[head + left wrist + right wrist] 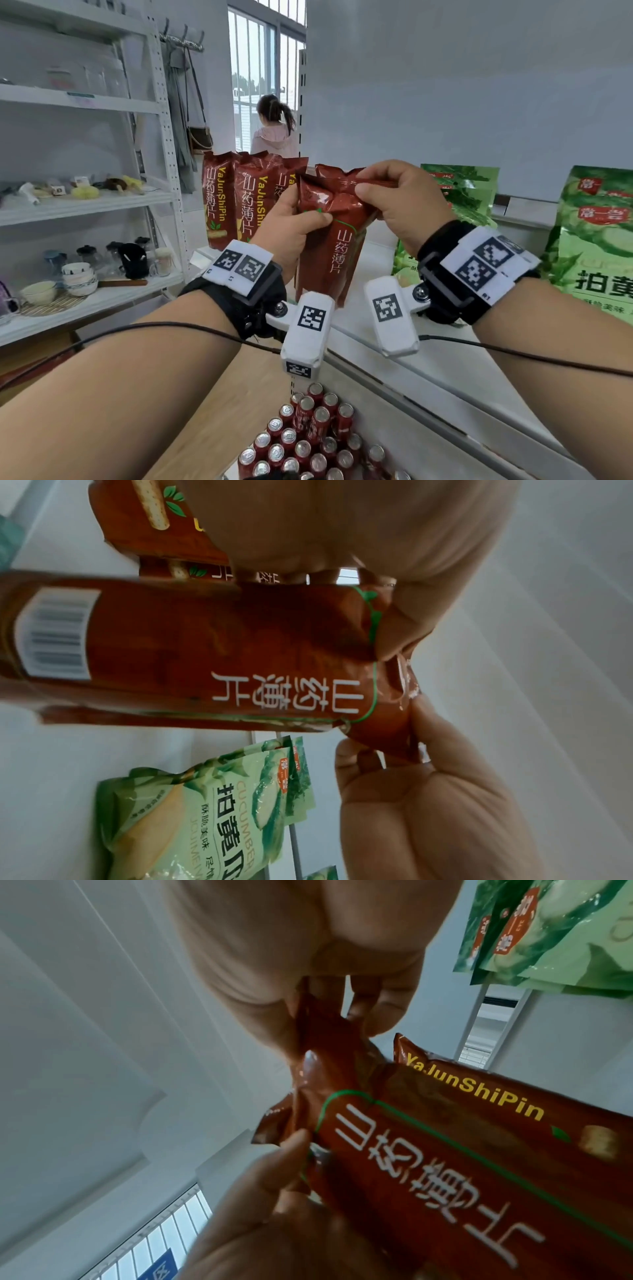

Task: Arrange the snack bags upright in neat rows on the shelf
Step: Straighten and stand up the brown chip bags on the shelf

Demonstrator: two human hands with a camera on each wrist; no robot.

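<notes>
Both hands pinch the crumpled top of 1 brown bag (337, 240), which hangs above the shelf (373, 270): left hand (291, 222) with thumb on front, right hand (407, 202) alongside. 3 brown bags (239, 202) stand behind it.

Brown snack bags: one held (337, 219), pinched at its crumpled top between left hand (291, 222) and right hand (407, 202); three more standing upright (239, 202) just behind and left of the grip. Green cucumber snack bags (596, 236): at least three right of the grip, exact count hidden. Red drink cans (308, 442): more than twenty, below the grip.
</notes>
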